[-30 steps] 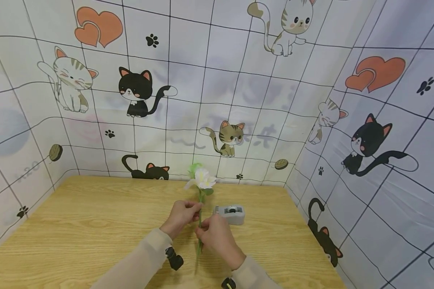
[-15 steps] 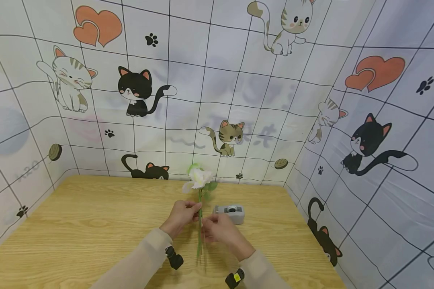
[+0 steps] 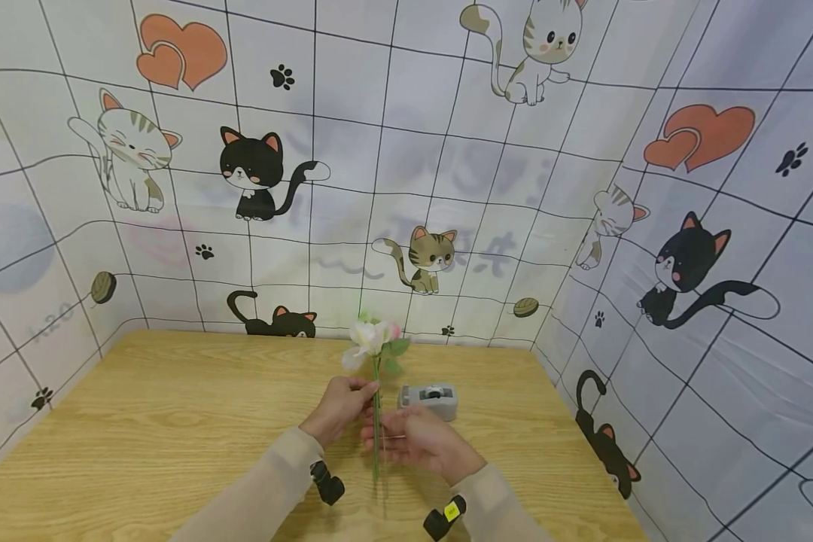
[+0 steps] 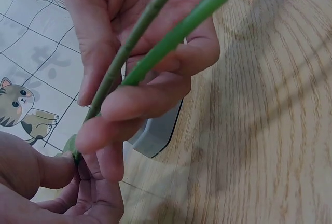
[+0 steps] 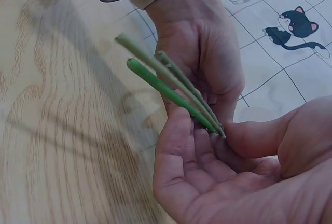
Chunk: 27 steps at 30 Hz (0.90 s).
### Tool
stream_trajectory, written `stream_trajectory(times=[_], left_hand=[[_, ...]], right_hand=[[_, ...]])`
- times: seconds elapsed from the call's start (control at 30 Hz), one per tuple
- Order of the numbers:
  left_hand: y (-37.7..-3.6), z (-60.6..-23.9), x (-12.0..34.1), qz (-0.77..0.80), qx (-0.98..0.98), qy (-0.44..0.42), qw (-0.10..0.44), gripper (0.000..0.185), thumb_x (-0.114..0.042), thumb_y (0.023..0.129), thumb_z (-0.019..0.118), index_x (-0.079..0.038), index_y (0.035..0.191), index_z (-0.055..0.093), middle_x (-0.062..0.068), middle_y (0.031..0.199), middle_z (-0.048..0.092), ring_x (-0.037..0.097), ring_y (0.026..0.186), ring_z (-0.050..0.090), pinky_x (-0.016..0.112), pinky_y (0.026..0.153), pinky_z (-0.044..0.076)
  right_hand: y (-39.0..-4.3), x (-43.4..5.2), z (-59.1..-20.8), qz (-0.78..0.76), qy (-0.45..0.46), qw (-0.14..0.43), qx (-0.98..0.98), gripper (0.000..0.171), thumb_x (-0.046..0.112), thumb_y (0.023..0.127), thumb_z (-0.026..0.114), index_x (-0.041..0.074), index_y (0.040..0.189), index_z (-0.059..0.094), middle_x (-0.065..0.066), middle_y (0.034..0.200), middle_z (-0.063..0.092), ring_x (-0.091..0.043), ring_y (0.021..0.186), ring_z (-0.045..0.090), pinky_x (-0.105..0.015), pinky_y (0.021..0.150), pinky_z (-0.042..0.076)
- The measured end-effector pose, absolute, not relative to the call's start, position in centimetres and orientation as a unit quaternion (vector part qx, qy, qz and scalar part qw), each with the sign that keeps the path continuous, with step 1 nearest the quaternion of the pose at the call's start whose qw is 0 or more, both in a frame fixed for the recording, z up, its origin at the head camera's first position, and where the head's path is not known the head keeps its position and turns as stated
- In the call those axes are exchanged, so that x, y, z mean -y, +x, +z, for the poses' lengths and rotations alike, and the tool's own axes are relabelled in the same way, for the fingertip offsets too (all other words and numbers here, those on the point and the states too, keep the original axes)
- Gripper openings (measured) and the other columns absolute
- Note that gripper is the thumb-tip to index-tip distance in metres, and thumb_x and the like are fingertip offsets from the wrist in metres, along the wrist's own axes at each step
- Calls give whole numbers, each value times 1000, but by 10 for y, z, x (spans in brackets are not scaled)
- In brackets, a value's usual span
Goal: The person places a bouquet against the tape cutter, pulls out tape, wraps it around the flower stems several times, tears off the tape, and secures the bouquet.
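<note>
My left hand [image 3: 342,406] pinches the flower stems [image 3: 376,433] while my right hand [image 3: 416,440] lies open against them, tape dispenser [image 3: 429,400] at one o'clock, binding likely next.

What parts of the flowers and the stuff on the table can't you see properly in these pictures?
- Flower heads: head view only, small and bunched, so their number is unclear; both wrist views cut them off.
- Stems: their upper parts are covered by the left hand and right hand.
- Tape dispenser: in the left wrist view, fingers hide nearly all of it.
</note>
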<state>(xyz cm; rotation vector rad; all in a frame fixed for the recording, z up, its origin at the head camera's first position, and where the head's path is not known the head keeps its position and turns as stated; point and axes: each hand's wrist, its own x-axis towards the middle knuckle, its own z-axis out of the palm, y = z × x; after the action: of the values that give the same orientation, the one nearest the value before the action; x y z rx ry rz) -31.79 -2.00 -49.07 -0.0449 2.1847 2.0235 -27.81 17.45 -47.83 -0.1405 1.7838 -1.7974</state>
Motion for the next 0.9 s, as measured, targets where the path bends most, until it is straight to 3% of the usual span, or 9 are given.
stream_trajectory(times=[0.2, 0.43, 0.7, 0.9], left_hand=[[-320, -492, 21, 674, -733, -13, 88, 33, -20, 121, 68, 10, 131, 77, 7, 102, 75, 12, 85, 73, 28, 80, 66], [-319, -493, 22, 668, -739, -2, 89, 30, -19, 121, 68, 8, 125, 80, 7, 103, 76, 14, 89, 70, 28, 81, 62], [-319, -494, 22, 673, -734, -4, 93, 29, -17, 121, 66, 7, 121, 82, 8, 101, 78, 12, 85, 71, 28, 78, 64], [-318, -495, 21, 684, -724, -6, 95, 30, -18, 121, 67, 8, 122, 81, 10, 103, 80, 11, 87, 75, 27, 80, 67]], right_hand=[[-277, -175, -482, -680, -29, 281, -676, 37, 18, 122, 61, -8, 147, 72, -2, 117, 87, -11, 100, 79, -25, 83, 64], [-275, -174, -483, -676, -26, 264, -687, 34, 19, 120, 68, -5, 142, 78, 3, 106, 85, -8, 92, 77, -22, 78, 61], [-275, -173, -483, -661, -15, 246, -709, 28, 19, 118, 71, 0, 135, 84, 1, 107, 87, -6, 90, 79, -20, 75, 62], [-275, -171, -481, -646, -26, 230, -728, 29, 19, 118, 72, -2, 134, 84, -1, 107, 88, -8, 91, 80, -21, 75, 62]])
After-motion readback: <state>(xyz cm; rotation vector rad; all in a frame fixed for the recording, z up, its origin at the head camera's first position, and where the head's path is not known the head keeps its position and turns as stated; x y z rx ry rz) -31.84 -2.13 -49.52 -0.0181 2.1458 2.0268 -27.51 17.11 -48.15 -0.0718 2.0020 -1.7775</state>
